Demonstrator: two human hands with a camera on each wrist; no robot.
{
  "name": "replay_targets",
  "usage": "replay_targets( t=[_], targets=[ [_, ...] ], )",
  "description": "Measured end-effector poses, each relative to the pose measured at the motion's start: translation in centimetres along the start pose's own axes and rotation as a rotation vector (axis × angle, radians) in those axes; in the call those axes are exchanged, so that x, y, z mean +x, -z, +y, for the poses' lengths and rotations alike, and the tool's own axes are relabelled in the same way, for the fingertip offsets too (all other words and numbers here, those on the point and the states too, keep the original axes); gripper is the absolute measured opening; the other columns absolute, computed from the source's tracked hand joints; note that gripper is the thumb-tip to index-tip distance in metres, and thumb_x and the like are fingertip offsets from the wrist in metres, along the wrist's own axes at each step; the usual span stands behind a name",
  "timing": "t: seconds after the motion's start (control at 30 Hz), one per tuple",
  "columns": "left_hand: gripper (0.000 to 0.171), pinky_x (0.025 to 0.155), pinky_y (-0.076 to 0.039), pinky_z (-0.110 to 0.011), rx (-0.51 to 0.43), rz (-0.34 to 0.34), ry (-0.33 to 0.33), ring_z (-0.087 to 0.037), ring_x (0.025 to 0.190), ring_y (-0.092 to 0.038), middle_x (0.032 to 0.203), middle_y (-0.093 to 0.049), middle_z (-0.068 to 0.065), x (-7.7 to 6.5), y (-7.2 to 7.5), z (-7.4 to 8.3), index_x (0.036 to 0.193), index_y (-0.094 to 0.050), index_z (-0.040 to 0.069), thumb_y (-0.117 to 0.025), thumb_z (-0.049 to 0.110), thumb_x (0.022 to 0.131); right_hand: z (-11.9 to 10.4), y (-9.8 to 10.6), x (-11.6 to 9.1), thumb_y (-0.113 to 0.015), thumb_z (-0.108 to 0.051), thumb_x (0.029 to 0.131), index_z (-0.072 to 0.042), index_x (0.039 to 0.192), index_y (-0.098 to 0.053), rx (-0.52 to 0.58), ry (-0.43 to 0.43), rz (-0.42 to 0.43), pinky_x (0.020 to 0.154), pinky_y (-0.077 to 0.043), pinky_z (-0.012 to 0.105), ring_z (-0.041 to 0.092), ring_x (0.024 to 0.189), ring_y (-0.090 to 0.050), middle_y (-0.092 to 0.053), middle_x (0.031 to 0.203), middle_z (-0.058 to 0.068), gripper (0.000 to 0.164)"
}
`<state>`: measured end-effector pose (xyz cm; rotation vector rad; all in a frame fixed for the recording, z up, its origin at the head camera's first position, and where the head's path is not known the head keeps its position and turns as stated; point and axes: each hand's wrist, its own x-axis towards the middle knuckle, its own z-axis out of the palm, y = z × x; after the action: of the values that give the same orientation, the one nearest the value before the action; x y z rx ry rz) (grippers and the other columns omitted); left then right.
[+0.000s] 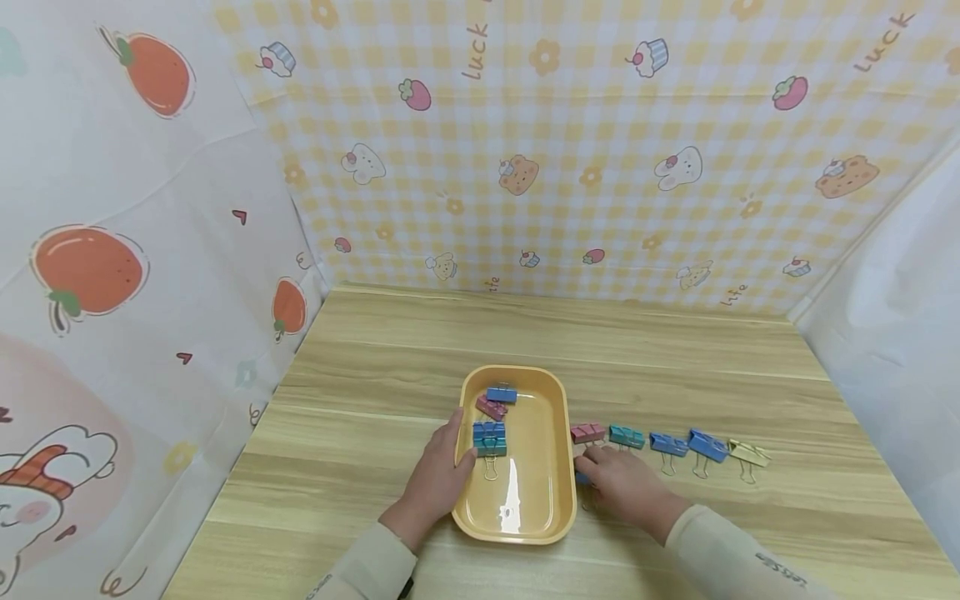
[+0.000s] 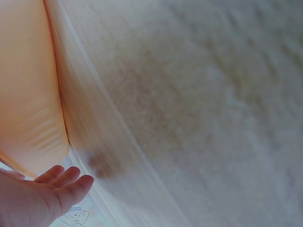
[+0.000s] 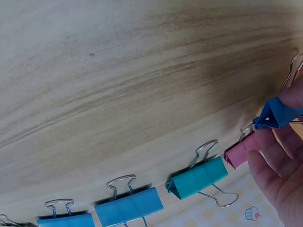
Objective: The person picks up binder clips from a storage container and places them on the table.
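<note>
My left hand [image 1: 435,471] holds the left rim of a yellow tray [image 1: 542,467], thumb over the edge and fingers along the outside wall. In the left wrist view, that hand [image 2: 54,194] shows beside the tray's wall [image 2: 31,85]. Just right of the tray, my right hand [image 1: 618,483] pinches a blue binder clip [image 3: 279,112] between thumb and fingers. A pink binder clip [image 3: 242,149] lies close behind those fingers. Inside the tray sit a blue clip [image 1: 502,395], a pink clip [image 1: 492,407], and a blue and a teal clip [image 1: 491,447] side by side.
Right of the tray runs a row of binder clips on the wooden table [image 1: 375,350]: pink [image 1: 588,432], teal [image 1: 627,437], blue [image 1: 668,444], another blue [image 1: 708,445] and yellow [image 1: 749,452]. A checked cloth [image 1: 570,125] hangs behind, with a printed sheet [image 1: 172,250] at left.
</note>
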<state>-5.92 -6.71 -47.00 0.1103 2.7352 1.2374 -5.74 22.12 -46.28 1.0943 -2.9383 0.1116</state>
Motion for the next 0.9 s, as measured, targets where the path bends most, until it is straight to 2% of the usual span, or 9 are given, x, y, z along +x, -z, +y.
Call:
replay_targets(
  t=[0.23, 0.9],
  targets=[
    [0.064, 0.100, -0.031, -0.048, 0.011, -0.004, 0.008, -0.032, 0.126, -0.034, 0.139, -0.032, -0.015, 0.04, -0.05, -0.05, 0.145, -0.015, 0.019, -0.048, 0.030, 0.091, -0.04, -0.26, -0.16, -0.075, -0.014, 0.066, -0.014, 0.099, -0.058, -0.028, 0.026, 0.014, 0.065, -0.048, 0.032, 0.015, 0.075, -0.052, -0.052, 0.086, -0.002, 0.037],
    [0.064, 0.100, -0.031, -0.047, 0.008, -0.011, 0.022, -0.031, 0.126, -0.034, 0.139, -0.032, -0.014, 0.10, -0.15, -0.02, 0.145, -0.014, 0.019, -0.048, 0.030, 0.092, -0.49, -0.56, -0.11, -0.073, -0.015, 0.069, -0.016, 0.099, -0.058, -0.100, -0.005, -0.045, 0.066, -0.048, 0.035, 0.019, 0.081, -0.055, -0.057, 0.091, 0.000, 0.033]
  ],
)
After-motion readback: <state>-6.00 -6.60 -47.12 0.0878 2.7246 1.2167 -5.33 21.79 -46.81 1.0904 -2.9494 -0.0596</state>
